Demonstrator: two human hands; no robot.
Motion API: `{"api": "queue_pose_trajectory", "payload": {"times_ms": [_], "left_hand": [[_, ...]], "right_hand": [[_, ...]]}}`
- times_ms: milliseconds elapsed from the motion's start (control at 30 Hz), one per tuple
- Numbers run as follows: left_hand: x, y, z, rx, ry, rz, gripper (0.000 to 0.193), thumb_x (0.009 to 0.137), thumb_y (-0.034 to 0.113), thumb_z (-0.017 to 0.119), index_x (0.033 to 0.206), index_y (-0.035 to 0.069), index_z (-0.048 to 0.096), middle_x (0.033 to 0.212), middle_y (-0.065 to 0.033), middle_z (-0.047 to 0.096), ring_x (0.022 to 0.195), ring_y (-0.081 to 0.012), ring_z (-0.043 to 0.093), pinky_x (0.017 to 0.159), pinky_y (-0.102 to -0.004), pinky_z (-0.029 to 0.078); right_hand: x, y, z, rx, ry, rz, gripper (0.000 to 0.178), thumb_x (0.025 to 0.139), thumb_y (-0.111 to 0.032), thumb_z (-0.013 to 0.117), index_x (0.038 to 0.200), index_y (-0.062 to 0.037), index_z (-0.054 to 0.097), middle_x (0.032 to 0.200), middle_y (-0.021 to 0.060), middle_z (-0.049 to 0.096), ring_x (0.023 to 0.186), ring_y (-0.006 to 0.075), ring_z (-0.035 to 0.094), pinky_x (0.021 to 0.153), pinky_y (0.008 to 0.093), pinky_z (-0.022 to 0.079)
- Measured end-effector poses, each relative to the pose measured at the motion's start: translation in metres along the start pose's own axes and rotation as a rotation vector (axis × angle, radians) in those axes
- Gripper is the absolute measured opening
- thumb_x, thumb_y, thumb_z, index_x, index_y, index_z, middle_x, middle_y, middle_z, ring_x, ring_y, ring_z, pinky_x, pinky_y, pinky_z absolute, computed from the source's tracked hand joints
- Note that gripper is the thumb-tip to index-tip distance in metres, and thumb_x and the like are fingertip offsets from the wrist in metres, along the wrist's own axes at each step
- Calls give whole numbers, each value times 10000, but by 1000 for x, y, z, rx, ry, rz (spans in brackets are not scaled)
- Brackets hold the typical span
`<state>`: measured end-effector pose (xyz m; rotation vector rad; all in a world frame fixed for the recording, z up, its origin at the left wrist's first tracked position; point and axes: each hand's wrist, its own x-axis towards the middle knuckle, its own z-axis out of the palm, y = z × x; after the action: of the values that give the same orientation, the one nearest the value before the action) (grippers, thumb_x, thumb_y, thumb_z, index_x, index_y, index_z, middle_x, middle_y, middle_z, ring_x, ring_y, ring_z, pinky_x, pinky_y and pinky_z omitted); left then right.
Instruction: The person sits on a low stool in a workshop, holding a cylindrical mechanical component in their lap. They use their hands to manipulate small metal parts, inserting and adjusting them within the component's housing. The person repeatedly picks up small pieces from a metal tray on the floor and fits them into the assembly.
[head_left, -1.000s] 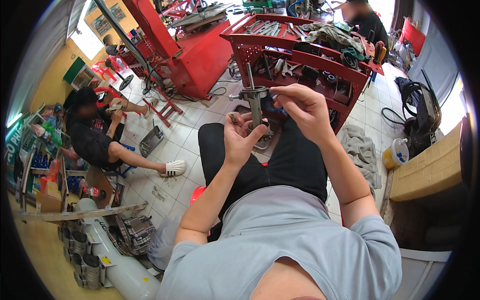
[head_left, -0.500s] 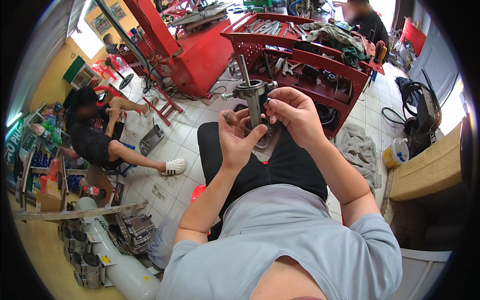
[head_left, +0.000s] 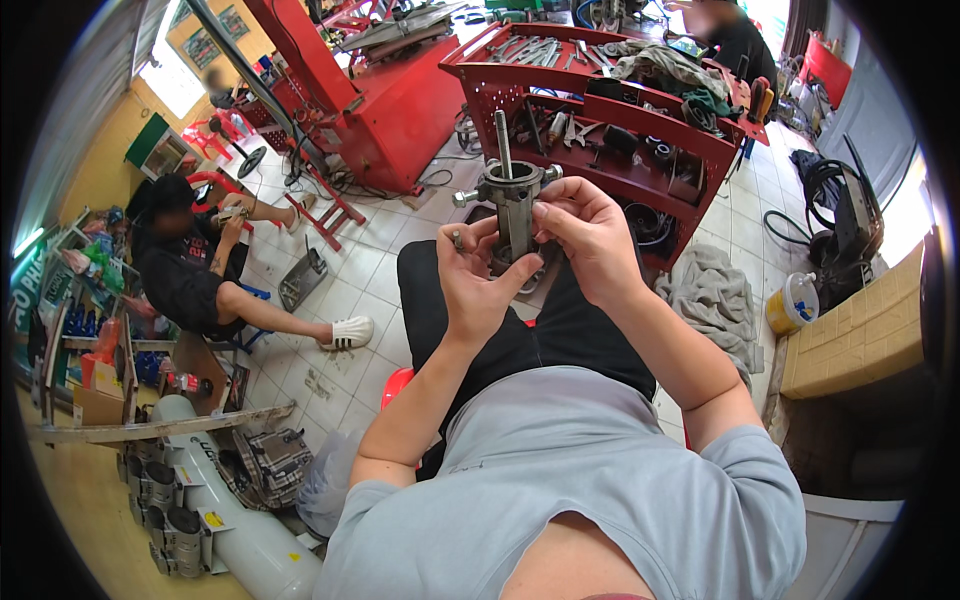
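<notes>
A metal cylindrical housing (head_left: pixel 514 212) with a flanged open top stands upright over my lap. A slim steel rod (head_left: pixel 503 138) rises from its mouth, and a bolt (head_left: pixel 465 198) sticks out from its left side. My left hand (head_left: pixel 478 290) is wrapped round the lower housing from the left. Near its fingertips shows a small bolt-like metal piece (head_left: pixel 457 240). My right hand (head_left: pixel 590 245) is closed in a pinch against the housing's right side. Whatever lies between its thumb and finger is too small or hidden to make out.
Ahead stands a red tool trolley (head_left: pixel 610 90) with several wrenches and rags. A grey cloth (head_left: pixel 712 300) lies on the tiles at right, near a yellow-and-white bucket (head_left: pixel 792 303). At left a seated person (head_left: pixel 205 265) works beside a metal tray (head_left: pixel 303 280).
The housing has tilted slightly and shifted right. My right hand has moved in against its side; the small piece seen in its fingers before is now hidden.
</notes>
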<state>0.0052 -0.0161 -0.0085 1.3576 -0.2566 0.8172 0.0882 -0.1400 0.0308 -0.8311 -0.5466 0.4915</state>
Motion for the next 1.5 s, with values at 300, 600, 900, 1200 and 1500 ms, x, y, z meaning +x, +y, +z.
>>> {"api": "queue_pose_trajectory", "payload": {"times_ms": [300, 600, 900, 1200, 1500], "left_hand": [[-1, -7, -1, 68, -5, 6, 568, 725, -114, 742, 956, 109, 273, 1151, -203, 536, 1057, -270, 603, 794, -299, 570], [-1, -10, -1, 29, 0, -32, 571, 722, -105, 753, 962, 110, 282, 1151, -199, 545, 1064, -256, 595, 797, -297, 558], [-1, -15, -1, -27, 14, -61, 545, 724, -92, 758, 966, 110, 314, 1137, -191, 559, 1040, -233, 595, 856, -315, 511], [-8, -17, 3, -156, 68, -176, 552, 712, -90, 767, 968, 95, 315, 1137, -203, 556, 1031, -217, 590, 909, -333, 474], [-8, -18, 3, -181, 68, -195, 546, 718, -84, 767, 965, 96, 314, 1138, -199, 556, 1027, -220, 589, 888, -318, 483]], "right_hand": [[-2, 2, 1, -7, 7, -82, 319, 850, -48, 676, 1034, -67, 416, 887, 70, 663, 746, 95, 614, 672, 225, 461], [-1, -2, -1, 3, 9, -50, 348, 842, -18, 644, 1103, -46, 415, 902, 72, 655, 772, 108, 614, 697, 240, 483], [-4, 5, 1, 166, -18, -38, 339, 853, 5, 624, 1112, -59, 415, 946, 65, 625, 818, 112, 595, 748, 256, 484], [-5, 15, 4, 145, 9, -108, 267, 884, -11, 618, 1071, -73, 438, 896, 27, 587, 817, 93, 586, 740, 241, 477], [-5, 12, 5, 213, 0, -60, 246, 884, -3, 614, 1042, -71, 438, 911, 41, 599, 868, 121, 620, 761, 257, 494]]}}
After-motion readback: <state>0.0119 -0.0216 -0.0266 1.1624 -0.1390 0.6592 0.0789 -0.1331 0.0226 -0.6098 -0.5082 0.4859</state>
